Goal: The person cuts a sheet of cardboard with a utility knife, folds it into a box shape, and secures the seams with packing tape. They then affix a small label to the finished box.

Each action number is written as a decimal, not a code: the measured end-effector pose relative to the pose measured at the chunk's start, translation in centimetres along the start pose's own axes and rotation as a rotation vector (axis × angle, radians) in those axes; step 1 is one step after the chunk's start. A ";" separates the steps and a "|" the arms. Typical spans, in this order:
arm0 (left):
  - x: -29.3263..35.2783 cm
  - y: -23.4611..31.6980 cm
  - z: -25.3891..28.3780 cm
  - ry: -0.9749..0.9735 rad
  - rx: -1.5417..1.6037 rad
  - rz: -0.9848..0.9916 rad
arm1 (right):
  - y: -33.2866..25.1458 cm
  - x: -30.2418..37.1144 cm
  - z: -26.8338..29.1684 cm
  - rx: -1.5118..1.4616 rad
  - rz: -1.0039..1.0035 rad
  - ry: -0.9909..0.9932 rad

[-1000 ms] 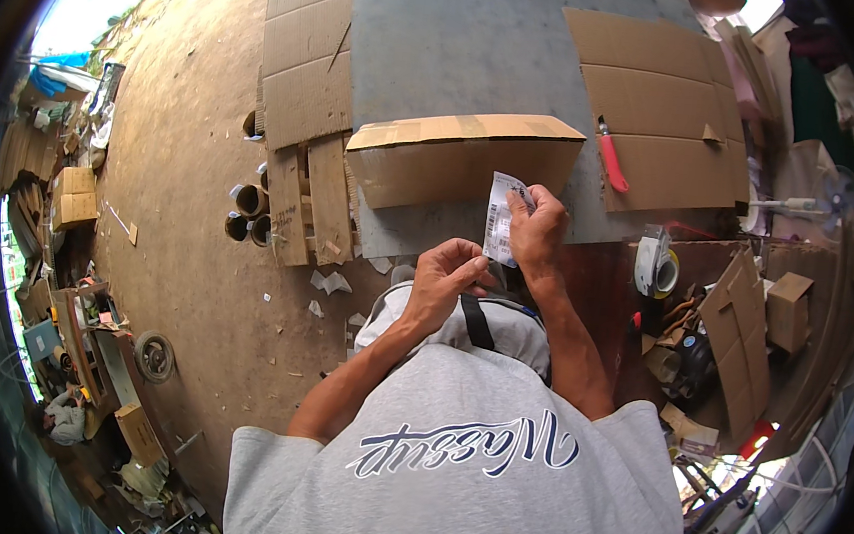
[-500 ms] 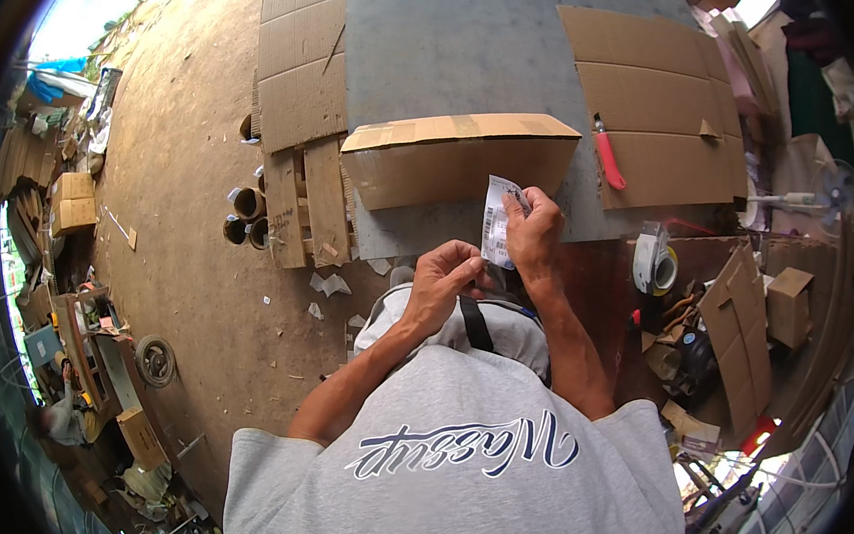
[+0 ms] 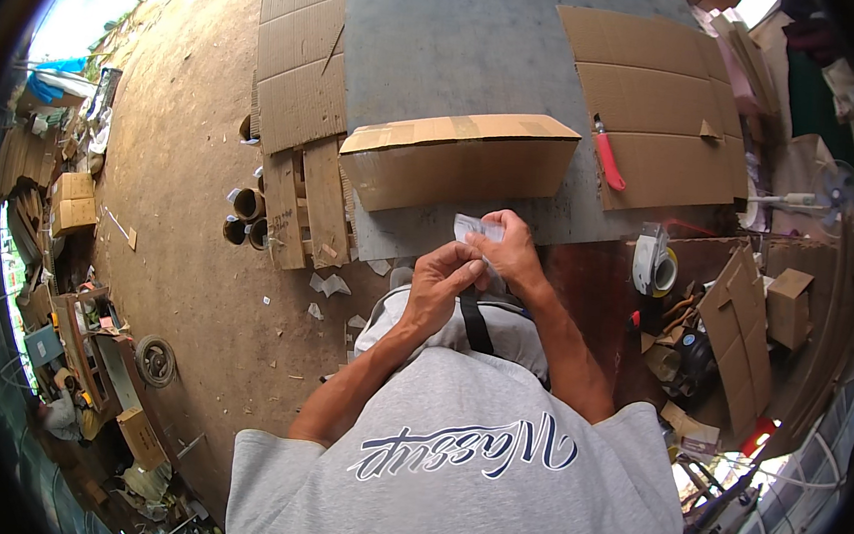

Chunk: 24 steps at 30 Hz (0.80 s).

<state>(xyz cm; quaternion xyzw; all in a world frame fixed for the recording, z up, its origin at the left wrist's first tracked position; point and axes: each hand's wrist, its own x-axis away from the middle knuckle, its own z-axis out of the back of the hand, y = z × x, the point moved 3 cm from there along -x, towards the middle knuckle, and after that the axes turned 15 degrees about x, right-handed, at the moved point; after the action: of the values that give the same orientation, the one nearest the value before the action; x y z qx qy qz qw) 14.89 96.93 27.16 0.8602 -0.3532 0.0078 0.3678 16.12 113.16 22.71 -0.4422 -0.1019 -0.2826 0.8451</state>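
Note:
A white printed label (image 3: 468,228) is between my two hands, in front of my lap. My right hand (image 3: 512,250) is closed on it, thumb and fingers pinching it from the right. My left hand (image 3: 440,280) has thumb and forefinger pressed together at the label's lower part, which the fingers partly hide. Just beyond my hands, a long closed cardboard box (image 3: 460,169) with tape along its top lies on the grey tabletop (image 3: 444,48), touched by neither hand.
A red-handled knife (image 3: 609,159) lies right of the box, by flattened cardboard (image 3: 652,84). A tape dispenser (image 3: 656,265) stands at the right among a small carton (image 3: 789,308) and clutter. Cardboard tubes (image 3: 247,205) stand on the left, with paper scraps (image 3: 330,285) on the floor.
My right hand has moved down and left, closer to my left hand. The label, upright before, is now bent over and largely covered by my fingers. The box has not moved.

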 end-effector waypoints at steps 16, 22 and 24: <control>-0.6 0.5 0.3 0.085 -0.041 -0.027 | -6.1 6.6 5.7 -0.055 0.557 0.306; -0.6 0.8 0.3 0.034 -0.113 -0.026 | -5.2 5.9 4.7 -0.230 0.350 -0.032; -0.5 0.8 0.6 0.039 -0.168 0.006 | -4.2 5.4 4.5 -0.274 0.281 -0.150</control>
<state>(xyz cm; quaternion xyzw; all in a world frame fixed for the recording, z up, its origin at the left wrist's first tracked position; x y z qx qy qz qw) 13.85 96.45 27.06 0.8250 -0.3480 -0.0041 0.4454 18.55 112.80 30.54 -0.5826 -0.0626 -0.1392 0.7983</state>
